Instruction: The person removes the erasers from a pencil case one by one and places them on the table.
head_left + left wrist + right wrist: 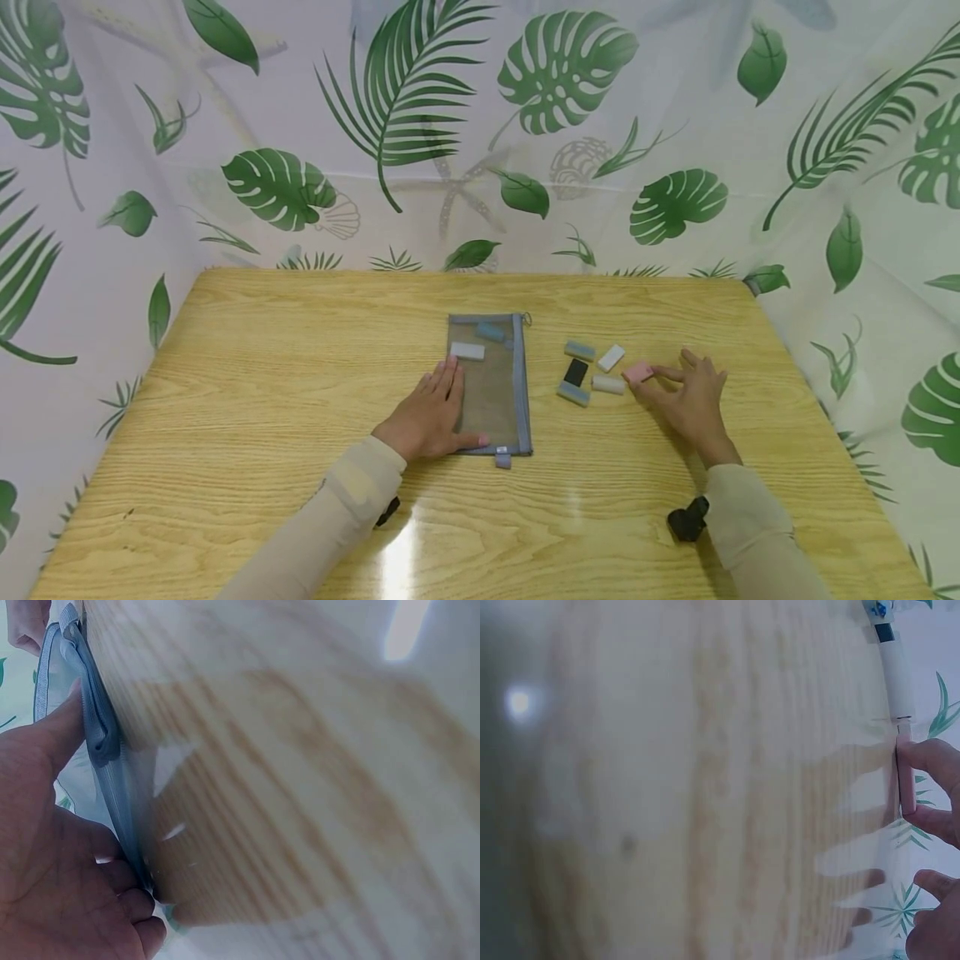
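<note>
My left hand (429, 414) lies flat with straight fingers on a grey mesh zip pouch (491, 408), its thumb along the near edge. A blue eraser (490, 332) shows through the mesh near the far end. By the left fingertips is a white block (467, 351); whether it lies in or on the pouch I cannot tell. To the right, my right hand (692, 402) pinches a pink eraser (637, 372) between thumb and finger. In the right wrist view the pink eraser (906, 776) stays at the tabletop, with the other fingers spread apart.
Between pouch and right hand lie a white eraser (611, 358), a whitish cylindrical one (608, 384), a black block (576, 372) and two blue-grey ones, one far (580, 350) and one near (573, 393). A leaf-print cloth (465, 225) stands behind the wooden table (300, 358).
</note>
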A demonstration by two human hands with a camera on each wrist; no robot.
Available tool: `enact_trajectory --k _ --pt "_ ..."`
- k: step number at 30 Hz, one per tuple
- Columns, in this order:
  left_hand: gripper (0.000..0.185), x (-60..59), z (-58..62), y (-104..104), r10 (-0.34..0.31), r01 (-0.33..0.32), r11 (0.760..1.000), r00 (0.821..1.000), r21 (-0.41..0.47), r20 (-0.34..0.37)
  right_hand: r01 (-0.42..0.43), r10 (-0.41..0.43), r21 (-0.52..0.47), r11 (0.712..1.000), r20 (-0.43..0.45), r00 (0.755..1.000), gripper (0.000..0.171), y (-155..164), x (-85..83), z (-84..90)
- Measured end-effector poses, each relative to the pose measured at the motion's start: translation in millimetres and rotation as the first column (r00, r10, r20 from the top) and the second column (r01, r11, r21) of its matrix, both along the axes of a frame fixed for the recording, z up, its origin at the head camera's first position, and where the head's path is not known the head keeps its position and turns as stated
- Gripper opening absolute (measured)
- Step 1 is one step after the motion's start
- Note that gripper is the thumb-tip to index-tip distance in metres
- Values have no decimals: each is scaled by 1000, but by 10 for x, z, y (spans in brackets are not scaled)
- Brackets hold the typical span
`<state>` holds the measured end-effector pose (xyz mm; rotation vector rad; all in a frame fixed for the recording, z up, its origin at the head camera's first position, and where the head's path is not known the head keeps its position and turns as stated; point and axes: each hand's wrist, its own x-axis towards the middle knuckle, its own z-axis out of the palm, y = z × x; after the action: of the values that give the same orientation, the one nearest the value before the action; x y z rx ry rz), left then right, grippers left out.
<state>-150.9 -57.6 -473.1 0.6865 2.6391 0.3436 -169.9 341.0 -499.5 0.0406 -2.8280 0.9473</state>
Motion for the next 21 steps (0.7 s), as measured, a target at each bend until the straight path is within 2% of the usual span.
enact_trajectory --k 10,21 --pt "107 -2 -4 -2 0 0 1000 1000 5 -5 13 -13 15 1000 20 1000 54 2 -3 -11" --pt "108 -3 -10 4 4 -4 1000 1000 -3 3 0 0 51 999 -5 1000 56 -12 9 -6"
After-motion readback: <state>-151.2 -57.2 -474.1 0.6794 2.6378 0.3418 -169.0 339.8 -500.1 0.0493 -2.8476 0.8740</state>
